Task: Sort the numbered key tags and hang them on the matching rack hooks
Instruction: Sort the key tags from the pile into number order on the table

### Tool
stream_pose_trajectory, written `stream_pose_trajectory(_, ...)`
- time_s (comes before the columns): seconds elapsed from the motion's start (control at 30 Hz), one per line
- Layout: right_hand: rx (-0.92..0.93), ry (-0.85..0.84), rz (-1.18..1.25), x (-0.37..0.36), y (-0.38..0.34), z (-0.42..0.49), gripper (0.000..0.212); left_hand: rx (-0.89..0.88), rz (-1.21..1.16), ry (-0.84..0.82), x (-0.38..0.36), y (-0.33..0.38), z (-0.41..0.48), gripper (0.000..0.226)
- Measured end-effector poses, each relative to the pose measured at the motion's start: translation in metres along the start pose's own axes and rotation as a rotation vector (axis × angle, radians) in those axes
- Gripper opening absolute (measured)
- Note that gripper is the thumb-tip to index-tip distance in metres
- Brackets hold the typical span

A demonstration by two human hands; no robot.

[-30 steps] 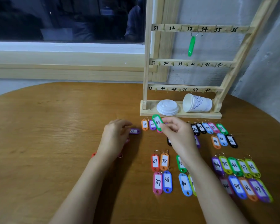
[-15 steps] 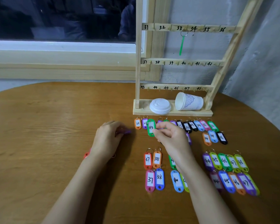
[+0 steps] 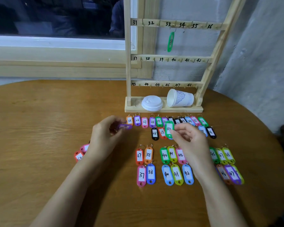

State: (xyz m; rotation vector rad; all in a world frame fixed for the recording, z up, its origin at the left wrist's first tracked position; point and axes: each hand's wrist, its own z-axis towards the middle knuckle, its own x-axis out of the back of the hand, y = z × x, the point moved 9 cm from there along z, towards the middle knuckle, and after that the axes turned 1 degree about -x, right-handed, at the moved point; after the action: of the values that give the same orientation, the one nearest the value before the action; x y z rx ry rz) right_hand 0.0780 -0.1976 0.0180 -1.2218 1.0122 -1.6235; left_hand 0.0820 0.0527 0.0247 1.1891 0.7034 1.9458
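Currently the right hand (image 3: 190, 141) pinches a green plastic key tag (image 3: 168, 129), seemingly marked 43, upright over the wooden surface (image 3: 39, 128), with the pale wooden rack (image 3: 128, 63) and its lowest rail ahead, slightly left, while the left hand (image 3: 105, 136) pinches a purple plastic tag (image 3: 125, 126).

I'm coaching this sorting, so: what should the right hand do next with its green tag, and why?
Probably lift the green plastic key tag, pinched by the fingers of the right hand, to the bottom-left hook marked 43 on the wooden rack: its label seems to read 43, and that hook is bare.
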Motion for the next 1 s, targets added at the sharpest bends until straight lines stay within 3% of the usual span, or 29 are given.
stream_pose_trajectory(0.37,-0.045,0.192,-0.181,0.068,0.028,-0.011,0.011,0.184,-0.278,-0.023,-0.019,-0.002,-0.012,0.001)
stream_pose_trajectory(0.47,-0.058,0.214,-0.241,0.078,0.031,-0.014,0.011,0.223,-0.322,-0.059,-0.026,-0.005,-0.015,0.008)
stream_pose_trajectory(0.77,-0.177,0.039,-0.522,0.063,0.039,-0.021,0.015,0.235,-0.424,-0.131,-0.031,0.003,-0.017,0.015)
stream_pose_trajectory(1.0,-0.14,0.046,-0.713,0.059,0.033,-0.025,0.017,0.264,-0.437,-0.159,-0.033,0.004,-0.017,0.011)
